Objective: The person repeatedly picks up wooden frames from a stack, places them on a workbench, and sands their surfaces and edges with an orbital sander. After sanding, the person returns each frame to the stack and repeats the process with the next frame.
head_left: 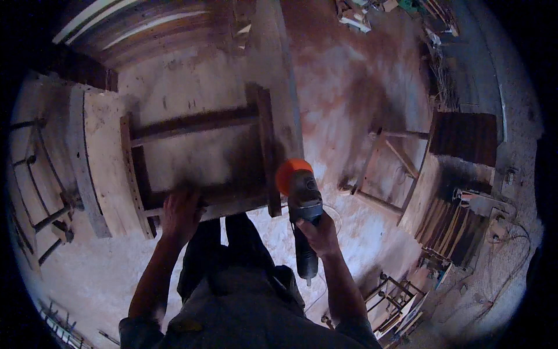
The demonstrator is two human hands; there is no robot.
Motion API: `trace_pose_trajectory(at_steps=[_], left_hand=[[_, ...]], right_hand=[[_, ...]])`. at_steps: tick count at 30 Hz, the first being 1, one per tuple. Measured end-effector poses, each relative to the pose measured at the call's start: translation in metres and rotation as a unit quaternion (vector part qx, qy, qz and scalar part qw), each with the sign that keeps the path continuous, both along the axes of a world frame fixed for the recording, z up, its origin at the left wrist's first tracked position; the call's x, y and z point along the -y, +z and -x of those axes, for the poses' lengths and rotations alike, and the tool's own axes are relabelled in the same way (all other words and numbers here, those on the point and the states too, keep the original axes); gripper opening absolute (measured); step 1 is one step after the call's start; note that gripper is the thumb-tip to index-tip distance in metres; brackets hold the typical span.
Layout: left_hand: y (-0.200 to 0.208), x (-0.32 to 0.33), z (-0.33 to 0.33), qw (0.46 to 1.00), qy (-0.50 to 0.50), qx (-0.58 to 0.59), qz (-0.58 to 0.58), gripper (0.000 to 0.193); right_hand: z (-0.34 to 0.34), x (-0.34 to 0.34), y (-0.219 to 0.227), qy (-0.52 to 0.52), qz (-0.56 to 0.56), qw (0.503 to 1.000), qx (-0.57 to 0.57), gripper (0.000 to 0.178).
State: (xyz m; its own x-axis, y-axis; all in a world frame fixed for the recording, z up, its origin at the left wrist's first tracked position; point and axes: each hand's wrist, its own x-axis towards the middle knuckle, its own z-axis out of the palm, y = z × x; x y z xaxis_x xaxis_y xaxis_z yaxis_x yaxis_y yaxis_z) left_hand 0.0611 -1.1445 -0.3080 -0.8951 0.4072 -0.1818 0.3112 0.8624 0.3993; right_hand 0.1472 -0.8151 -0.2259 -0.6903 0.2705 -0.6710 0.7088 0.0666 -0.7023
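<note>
My right hand point(321, 234) is closed around the dark body of an angle grinder point(305, 200). The orange disc point(292, 174) at its far end is against or just beside the right-hand post point(268, 145) of a dark wooden frame; I cannot tell whether they touch. The frame lies on the workbench, with two long side pieces joined by a far crossbar point(195, 125) and a near rail point(235, 203). My left hand point(181, 215) grips that near rail toward its left end, its fingertips partly lost in shadow.
Beneath the frame is a pale wooden workbench point(186, 81), with long boards point(157, 26) stacked at its far end. Other wooden frames stand on the floor at left point(43, 180) and right point(386, 168). Wood strips point(450, 230), cables point(517, 256) and offcuts point(357, 17) lie around the right side.
</note>
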Motion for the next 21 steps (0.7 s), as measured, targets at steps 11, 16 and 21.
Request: trace_pose_trajectory(at_steps=[11, 16, 21], left_hand=[[-0.006, 0.098, -0.041, 0.931, 0.358, -0.065, -0.013, 0.045], [-0.010, 0.102, -0.054, 0.908, 0.373, 0.098, -0.160, 0.033], [0.000, 0.093, -0.045, 0.916, 0.364, 0.101, -0.132, 0.018]], right_hand=[[0.107, 0.004, -0.036, 0.017, 0.016, 1.000, 0.003, 0.042], [0.124, 0.002, -0.047, 0.026, 0.019, 0.999, -0.005, 0.045], [0.125, -0.003, -0.033, -0.037, 0.027, 0.999, -0.016, 0.049]])
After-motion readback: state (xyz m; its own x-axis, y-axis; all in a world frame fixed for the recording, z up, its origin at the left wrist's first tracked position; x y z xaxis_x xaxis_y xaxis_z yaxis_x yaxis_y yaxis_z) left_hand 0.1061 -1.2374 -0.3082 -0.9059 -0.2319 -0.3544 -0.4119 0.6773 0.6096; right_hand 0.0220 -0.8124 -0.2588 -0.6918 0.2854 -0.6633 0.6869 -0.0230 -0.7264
